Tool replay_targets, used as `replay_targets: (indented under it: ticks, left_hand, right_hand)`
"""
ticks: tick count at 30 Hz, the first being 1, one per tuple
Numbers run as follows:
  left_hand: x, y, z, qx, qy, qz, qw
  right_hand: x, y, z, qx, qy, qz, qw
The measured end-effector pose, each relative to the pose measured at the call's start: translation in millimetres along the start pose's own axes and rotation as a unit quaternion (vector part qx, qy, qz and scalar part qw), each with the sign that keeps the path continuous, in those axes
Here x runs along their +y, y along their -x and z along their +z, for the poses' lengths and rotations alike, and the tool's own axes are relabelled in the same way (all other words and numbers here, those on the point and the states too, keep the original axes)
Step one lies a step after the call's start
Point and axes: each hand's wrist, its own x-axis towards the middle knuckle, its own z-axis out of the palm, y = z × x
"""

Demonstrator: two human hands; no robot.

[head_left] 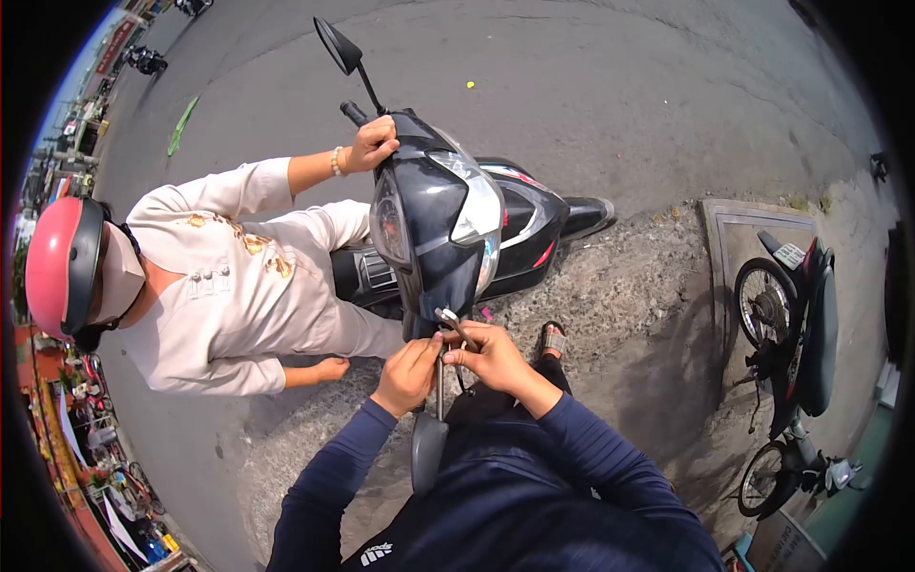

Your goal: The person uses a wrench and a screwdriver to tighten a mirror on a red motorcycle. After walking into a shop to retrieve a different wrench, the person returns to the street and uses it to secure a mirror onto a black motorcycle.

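A black scooter (438, 214) stands in front of me. At its near handlebar end, my left hand (408, 374) has its fingers closed around the stem of a grey mirror (429, 453). Beside it, my right hand (491, 357) grips a metal wrench (456, 327) near the mirror stem's base. The fingertips of both hands are close together. Across the scooter, the far mirror (338, 46) sticks up on its stem. My fingers partly hide the joint of the near mirror.
A person in a pink helmet (62, 267) and light clothes stands at the left, one hand (374, 143) on the scooter's far side. Parked motorbikes (810, 334) stand at the right. Another motorbike (145, 60) is on the road at the upper left.
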Motion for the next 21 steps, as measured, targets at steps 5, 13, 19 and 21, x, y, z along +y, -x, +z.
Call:
replay_targets:
  ticks: [5, 13, 19, 21]
  left_hand:
    - [36, 13, 58, 0.247, 0.036, -0.244, 0.937]
    - [0, 0, -3, -0.003, 0.009, -0.046, 0.999]
    - [-6, 2, -6, -0.035, -0.035, -0.035, 0.998]
    - [12, 18, 27, 0.144, 0.016, -0.139, 0.980]
  right_hand:
    - [-62, -58, -25, -0.215, 0.220, 0.008, 0.952]
    - [-13, -17, -13, -0.064, 0.096, 0.015, 0.993]
    - [27, -5, -4, -0.011, 0.035, -0.004, 0.999]
    - [-7, -30, -22, -0.109, 0.149, -0.114, 0.976]
